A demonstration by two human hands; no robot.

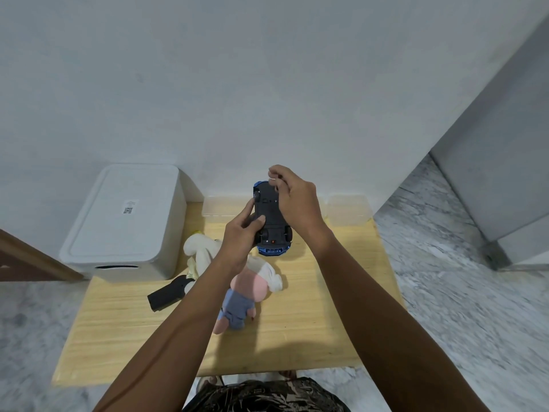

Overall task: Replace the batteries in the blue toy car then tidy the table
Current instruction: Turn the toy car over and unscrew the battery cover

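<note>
The blue toy car (269, 221) is held upside down above the wooden table (312, 328), its black underside with the wheels facing me. My left hand (242, 236) grips its left side near the rear, thumb resting on the underside. My right hand (292, 197) wraps the right side and front end, fingers curled at the top. I cannot tell whether the battery cover is on or off.
A white lidded storage box (124, 221) stands at the table's back left. A white soft toy (202, 251), a pink doll in blue clothes (243, 298) and a black remote-like object (167, 294) lie below the car. Clear plastic containers (347, 209) sit along the back edge.
</note>
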